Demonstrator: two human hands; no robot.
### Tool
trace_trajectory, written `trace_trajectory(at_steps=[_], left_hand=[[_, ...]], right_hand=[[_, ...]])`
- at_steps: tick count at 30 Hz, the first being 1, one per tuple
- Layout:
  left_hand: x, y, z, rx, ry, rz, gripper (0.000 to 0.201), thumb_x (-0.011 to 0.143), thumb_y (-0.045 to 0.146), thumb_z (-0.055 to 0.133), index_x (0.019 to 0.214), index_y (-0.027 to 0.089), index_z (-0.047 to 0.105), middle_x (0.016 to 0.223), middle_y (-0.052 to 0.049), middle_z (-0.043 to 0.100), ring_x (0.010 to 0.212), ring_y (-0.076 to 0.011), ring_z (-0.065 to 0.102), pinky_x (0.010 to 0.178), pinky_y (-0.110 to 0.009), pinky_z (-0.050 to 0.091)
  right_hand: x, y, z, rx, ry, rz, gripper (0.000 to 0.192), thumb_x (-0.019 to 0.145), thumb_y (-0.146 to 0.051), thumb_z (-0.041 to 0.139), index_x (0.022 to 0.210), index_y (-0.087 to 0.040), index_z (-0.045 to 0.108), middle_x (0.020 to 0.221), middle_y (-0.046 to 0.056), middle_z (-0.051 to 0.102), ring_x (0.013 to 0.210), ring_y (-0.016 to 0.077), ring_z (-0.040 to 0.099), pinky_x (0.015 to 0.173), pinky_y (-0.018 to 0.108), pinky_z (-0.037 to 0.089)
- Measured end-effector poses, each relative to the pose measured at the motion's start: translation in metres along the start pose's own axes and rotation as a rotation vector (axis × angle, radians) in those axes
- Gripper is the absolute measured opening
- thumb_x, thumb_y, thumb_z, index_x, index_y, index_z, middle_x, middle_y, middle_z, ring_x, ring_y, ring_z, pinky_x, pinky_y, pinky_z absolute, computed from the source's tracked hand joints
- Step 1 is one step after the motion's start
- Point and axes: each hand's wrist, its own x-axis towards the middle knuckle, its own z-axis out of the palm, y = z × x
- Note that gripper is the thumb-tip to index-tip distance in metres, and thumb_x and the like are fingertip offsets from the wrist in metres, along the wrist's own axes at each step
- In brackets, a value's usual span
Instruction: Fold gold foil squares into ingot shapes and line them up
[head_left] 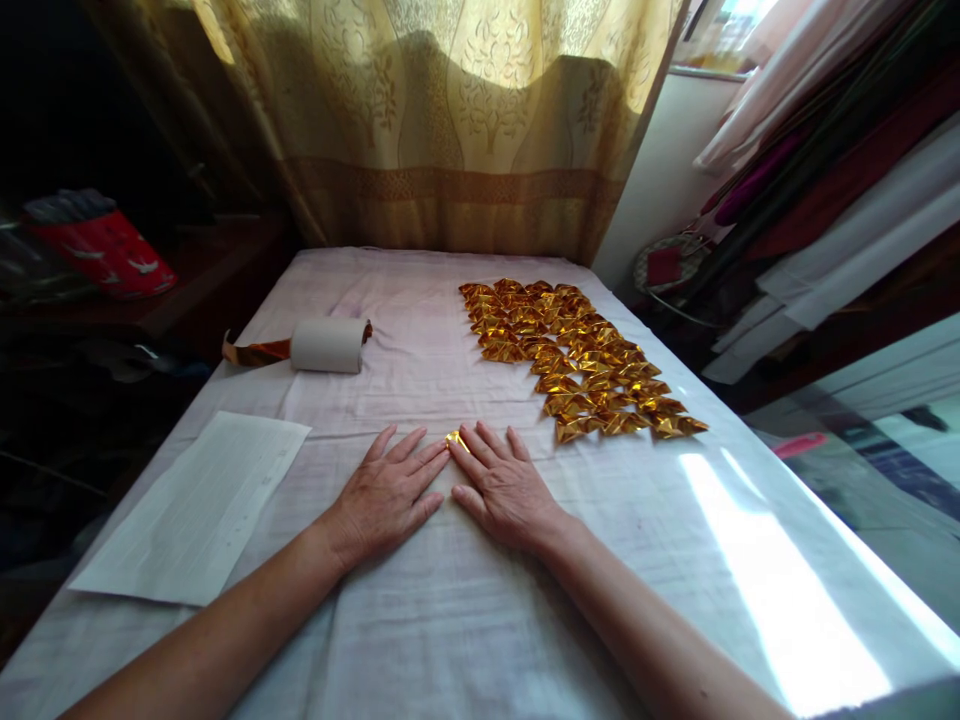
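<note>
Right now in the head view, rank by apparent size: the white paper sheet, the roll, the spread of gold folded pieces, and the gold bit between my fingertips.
1. White paper sheet, though it lies nearer the camera
2. Spread of gold folded pieces, close to the sheet
3. Roll
4. Gold bit, mostly hidden

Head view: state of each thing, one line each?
Left hand: flat, palm down on white cloth-covered table.
Right hand: flat, palm down, fingertips at small gold foil piece.
Small gold foil piece: mostly hidden between the hands.
Folded gold foil pieces: laid in rows.
White roll of gold foil: on its side, partly unrolled.
White paper sheet: flat.
</note>
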Motion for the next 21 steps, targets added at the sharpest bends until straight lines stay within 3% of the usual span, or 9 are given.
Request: trace_trajectory(at_steps=[12, 16, 21], left_hand=[[-0.007, 0.007, -0.004, 0.017, -0.021, -0.060, 0.040, 0.100, 0.035, 0.044, 0.137, 0.026, 0.057, 0.138, -0.005, 0.061, 0.131, -0.0293, 0.051, 0.116, -0.056, 0.023], [-0.005, 0.013, -0.008, 0.032, -0.001, -0.066, 0.038, 0.098, 0.035, 0.047, 0.131, 0.024, 0.061, 0.132, -0.007, 0.065, 0.126, -0.0294, 0.053, 0.115, -0.055, 0.025], [0.013, 0.017, -0.008, 0.064, 0.008, -0.077, 0.036, 0.097, 0.034, 0.051, 0.128, 0.018, 0.061, 0.119, -0.009, 0.069, 0.113, -0.0263, 0.059, 0.113, -0.050, 0.028]], right_hand=[[-0.026, 0.023, -0.006, 0.004, 0.011, 0.021, 0.056, 0.101, -0.047, 0.041, 0.153, -0.025, 0.035, 0.159, 0.004, 0.032, 0.150, 0.0299, 0.021, 0.119, 0.061, 0.015], [-0.022, 0.017, -0.007, 0.030, 0.020, 0.047, 0.056, 0.101, -0.048, 0.042, 0.152, -0.025, 0.037, 0.159, 0.003, 0.033, 0.150, 0.0306, 0.021, 0.119, 0.059, 0.015], [-0.006, 0.002, -0.004, 0.017, 0.070, 0.106, 0.061, 0.100, -0.051, 0.042, 0.151, -0.018, 0.039, 0.159, 0.012, 0.033, 0.149, 0.0315, 0.022, 0.119, 0.058, 0.016]])
